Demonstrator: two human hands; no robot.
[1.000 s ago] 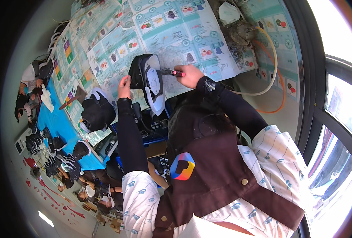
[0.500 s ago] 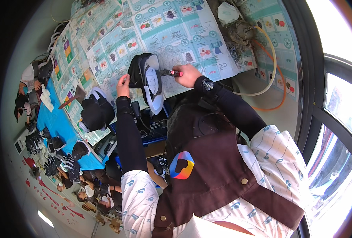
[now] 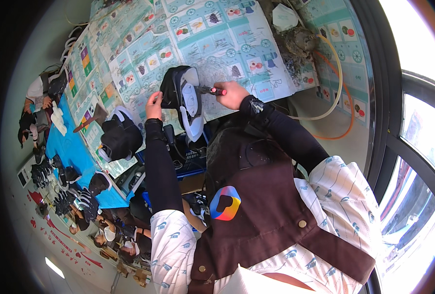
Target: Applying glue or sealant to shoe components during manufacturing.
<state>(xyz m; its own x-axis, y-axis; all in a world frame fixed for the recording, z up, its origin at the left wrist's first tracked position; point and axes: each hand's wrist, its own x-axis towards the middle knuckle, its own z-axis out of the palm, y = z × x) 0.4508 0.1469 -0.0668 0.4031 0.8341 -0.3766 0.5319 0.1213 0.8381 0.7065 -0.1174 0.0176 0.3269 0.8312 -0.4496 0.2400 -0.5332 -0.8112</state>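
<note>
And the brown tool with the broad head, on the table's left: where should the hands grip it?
Probably the slim handle of the brown tool, from the person's left: that narrow end points left, the broad head toward the patterned table's middle.

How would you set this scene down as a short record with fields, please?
left hand: fingers at the left edge of the black shoe; grip unclear
right hand: holds a dark, red-ended pen by the shoe's pale sole; tip contact unclear
surface: patterned table covering
left side: dark footwear, brown-handled tool
right side: pale hose, orange hose
</note>
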